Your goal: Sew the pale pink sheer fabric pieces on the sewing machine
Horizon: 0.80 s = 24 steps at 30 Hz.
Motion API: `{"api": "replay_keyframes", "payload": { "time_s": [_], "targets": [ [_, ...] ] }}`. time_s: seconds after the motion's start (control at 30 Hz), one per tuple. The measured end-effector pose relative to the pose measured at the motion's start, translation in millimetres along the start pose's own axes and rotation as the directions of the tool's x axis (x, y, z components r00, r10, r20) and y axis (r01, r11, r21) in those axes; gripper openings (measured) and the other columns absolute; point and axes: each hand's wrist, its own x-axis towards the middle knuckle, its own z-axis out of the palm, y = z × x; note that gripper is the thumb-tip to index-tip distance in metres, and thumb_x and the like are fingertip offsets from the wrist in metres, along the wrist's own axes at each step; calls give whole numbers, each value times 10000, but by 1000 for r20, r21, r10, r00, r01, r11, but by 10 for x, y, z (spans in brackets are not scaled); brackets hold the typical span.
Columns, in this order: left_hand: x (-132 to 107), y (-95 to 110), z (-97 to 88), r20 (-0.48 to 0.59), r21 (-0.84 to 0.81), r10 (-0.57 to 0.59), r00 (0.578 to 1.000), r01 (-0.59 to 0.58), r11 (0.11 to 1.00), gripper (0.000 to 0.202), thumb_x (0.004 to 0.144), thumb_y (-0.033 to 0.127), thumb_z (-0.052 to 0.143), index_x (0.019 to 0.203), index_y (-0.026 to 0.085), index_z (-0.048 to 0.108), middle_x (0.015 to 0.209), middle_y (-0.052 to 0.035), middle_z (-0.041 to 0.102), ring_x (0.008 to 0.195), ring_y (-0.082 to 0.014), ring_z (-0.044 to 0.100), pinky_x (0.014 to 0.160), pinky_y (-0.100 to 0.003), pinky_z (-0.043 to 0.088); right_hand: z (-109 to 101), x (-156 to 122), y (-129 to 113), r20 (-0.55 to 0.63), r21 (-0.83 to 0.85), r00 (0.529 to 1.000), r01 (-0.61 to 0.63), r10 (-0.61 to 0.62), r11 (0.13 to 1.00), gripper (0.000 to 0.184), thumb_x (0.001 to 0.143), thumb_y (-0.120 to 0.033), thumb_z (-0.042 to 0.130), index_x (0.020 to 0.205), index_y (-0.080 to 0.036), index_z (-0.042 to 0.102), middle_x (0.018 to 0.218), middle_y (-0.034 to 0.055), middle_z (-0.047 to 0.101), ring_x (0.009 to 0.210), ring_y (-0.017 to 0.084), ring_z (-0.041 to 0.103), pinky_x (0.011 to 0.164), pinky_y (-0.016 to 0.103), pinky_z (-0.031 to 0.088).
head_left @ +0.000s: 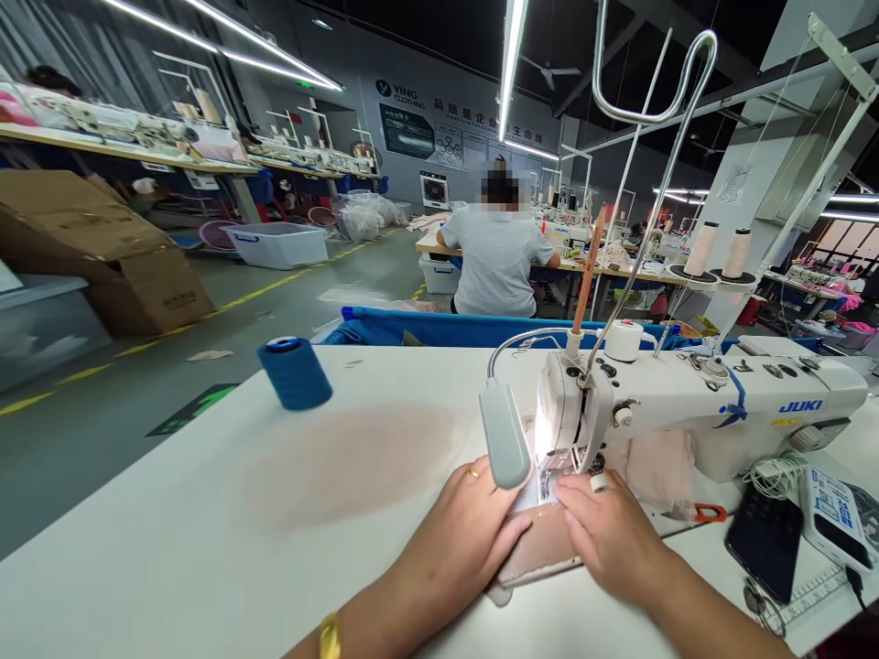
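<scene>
Unclenched, left hand [471, 513] and right hand [611, 526] lie flat on what seems pinkish fabric [542, 546] at the JUKI sewing machine [663, 403].

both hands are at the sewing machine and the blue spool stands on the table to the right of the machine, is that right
Not quite, the side is wrong: the head view shows the blue spool on the table to the left of the sewing machine. The left hand and right hand are both at the machine.

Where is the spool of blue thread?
In the head view, the blue spool is on the white table near its far left corner, left of the sewing machine.
</scene>
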Motion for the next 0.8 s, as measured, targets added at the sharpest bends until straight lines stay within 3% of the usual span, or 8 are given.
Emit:
{"api": "replay_keyframes", "payload": {
  "time_s": [0.07, 0.17, 0.23, 0.33, 0.4, 0.53, 0.67, 0.8],
  "targets": [
    [-12, 40, -79, 52, 32, -12, 999, 11, 999, 314, 1033, 280, 625, 1332, 246, 714, 1284, -119, 777, 1121, -324, 726, 939, -421, 579, 12, -7, -3, -14, 38, 999, 34, -33, 999, 456, 937, -17, 549, 1325, -218, 682, 1262, 125, 788, 1070, 315, 699, 899, 447, 587],
    [-60, 193, -234, 197, 18, -61, 978, 59, 998, 141, 1031, 304, 661, 1009, 229, 778, 998, -88, 801, 872, -276, 738, 807, -369, 552, 2, 8, -70, -54, 119, 992, 117, -111, 986, 454, 961, -36, 538, 1353, -230, 661, 1293, 124, 783, 1153, 305, 716, 930, 436, 593],
    [-78, 332, -393, 354, -105, -36, 935, 77, 992, 247, 1025, 311, 676, 798, 238, 737, 802, -30, 765, 693, -221, 691, 668, -321, 486, -20, 33, -158, -56, 189, 984, 174, -166, 966, 452, 986, -86, 569, 1408, -235, 634, 1414, 124, 752, 1267, 302, 699, 1000, 442, 581],
    [-39, 466, -666, 536, -370, 66, 842, 163, 915, 251, 1016, 287, 692, 768, 260, 726, 769, 47, 764, 661, -160, 663, 637, -269, 446, -42, 71, -296, -10, 284, 967, 246, -254, 927, 404, 993, -157, 635, 1381, -267, 643, 1392, 70, 776, 1305, 276, 698, 1073, 441, 546],
    [10, 434, -779, 547, -374, -2, 837, 247, 894, 211, 1029, 284, 650, 839, 267, 740, 841, 42, 778, 746, -173, 683, 695, -272, 466, -36, 74, -348, 5, 292, 956, 278, -292, 915, 339, 983, -153, 647, 1299, -273, 670, 1261, 38, 817, 1183, 248, 737, 1019, 417, 553],
    [8, 134, -688, 381, -36, -285, 879, 322, 946, 85, 913, 310, 677, 933, 232, 705, 978, -61, 742, 900, -296, 677, 786, -384, 496, 10, 15, -332, -40, 262, 941, 335, -337, 905, 328, 927, -106, 645, 1219, -253, 672, 1169, 41, 832, 1030, 228, 738, 914, 387, 553],
    [-56, -46, -469, 326, 96, -325, 888, 311, 946, 137, 905, 296, 634, 1003, 217, 687, 1076, -112, 706, 993, -352, 649, 873, -479, 517, 44, -62, -262, -40, 308, 909, 406, -415, 860, 296, 951, -124, 675, 1213, -258, 647, 1135, 30, 843, 1086, 220, 743, 888, 357, 525],
    [-10, 43, -408, 381, 118, -283, 880, 257, 959, 166, 981, 249, 501, 926, 216, 654, 995, -109, 695, 906, -327, 641, 790, -452, 500, 34, -107, -237, 92, 352, 890, 390, -446, 851, 187, 1020, -184, 697, 1187, -245, 639, 1077, 44, 830, 1039, 189, 763, 891, 337, 504]
  ]
}}
